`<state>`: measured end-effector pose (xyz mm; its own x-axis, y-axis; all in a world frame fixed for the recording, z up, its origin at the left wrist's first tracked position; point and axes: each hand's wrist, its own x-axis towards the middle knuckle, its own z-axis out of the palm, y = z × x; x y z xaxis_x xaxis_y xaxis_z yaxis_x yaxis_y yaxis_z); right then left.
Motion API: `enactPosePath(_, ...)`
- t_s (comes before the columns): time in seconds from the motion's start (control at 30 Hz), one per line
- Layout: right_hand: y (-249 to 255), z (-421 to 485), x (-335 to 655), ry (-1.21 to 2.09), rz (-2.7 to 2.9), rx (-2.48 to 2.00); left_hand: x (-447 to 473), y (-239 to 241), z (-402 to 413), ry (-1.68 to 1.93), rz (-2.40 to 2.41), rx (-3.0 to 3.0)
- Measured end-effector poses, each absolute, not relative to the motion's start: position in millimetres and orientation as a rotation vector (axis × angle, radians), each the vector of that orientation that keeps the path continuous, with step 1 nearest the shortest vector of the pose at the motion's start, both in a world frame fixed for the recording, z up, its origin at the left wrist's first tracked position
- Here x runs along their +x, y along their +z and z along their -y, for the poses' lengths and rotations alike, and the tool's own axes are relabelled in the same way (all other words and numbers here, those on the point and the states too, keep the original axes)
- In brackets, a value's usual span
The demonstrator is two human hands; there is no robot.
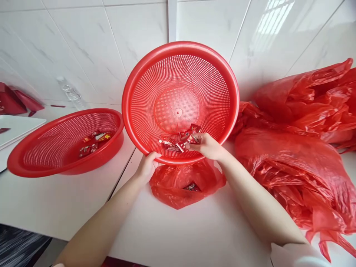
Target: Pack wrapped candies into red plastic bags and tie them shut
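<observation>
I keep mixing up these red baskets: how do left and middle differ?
The middle basket is tipped, opening toward the camera; the left basket rests on the table. The left hand holds the middle basket's rim; no hand touches the left basket. Both are red, perforated and contain wrapped packets.

The basket (180, 48) hides part of the left grip (147, 168), and wrappers (183, 144) are too blurred to read.

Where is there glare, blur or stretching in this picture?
Head view: bright glare on the wall, upper right; pale sheen inside the middle basin. Also head view: the left basin looks stretched toward the edge; the bottle looks faint and soft.
</observation>
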<state>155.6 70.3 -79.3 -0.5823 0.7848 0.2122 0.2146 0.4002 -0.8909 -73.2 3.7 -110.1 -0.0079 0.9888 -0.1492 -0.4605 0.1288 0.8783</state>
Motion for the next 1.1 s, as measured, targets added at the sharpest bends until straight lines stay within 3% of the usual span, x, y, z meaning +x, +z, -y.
enactPosePath(0.17, -46.9, -50.8, 171.0, 1.299, 2.307, -0.811, -75.4, -109.5, -7.3, 1.328, -0.936, 0.685)
enactPosePath(0.37, -72.3, -47.4, 145.6, 0.724, 2.300, -1.027, -66.5, -112.6, -2.2, 1.294, -0.898, 0.704)
enactPosePath(0.53, -109.1, -53.5, 121.8, 0.588, 2.400, -0.920, -56.0, -116.9, 5.2, 1.273, -0.849, 0.715)
enactPosePath(0.63, -112.0, -60.4, 123.7, 0.712, 2.307, -0.882, -58.4, -117.1, 4.2, 1.271, -0.874, 0.708)
enactPosePath(0.8, -91.5, -69.5, 140.0, 1.230, 2.017, -0.752, -70.8, -114.6, -3.7, 1.312, -0.906, 0.669)
enactPosePath(0.93, -64.7, -60.3, 159.6, 1.413, 2.156, -0.693, -78.8, -112.6, -8.0, 1.354, -0.923, 0.665)
enactPosePath(1.03, -53.7, -52.6, 171.3, 1.318, 2.267, -0.855, -81.1, -112.2, -8.8, 1.366, -0.933, 0.677)
enactPosePath(1.1, -55.5, -52.4, 173.1, 0.987, 2.253, -1.027, -79.8, -112.3, -7.7, 1.370, -0.943, 0.675)
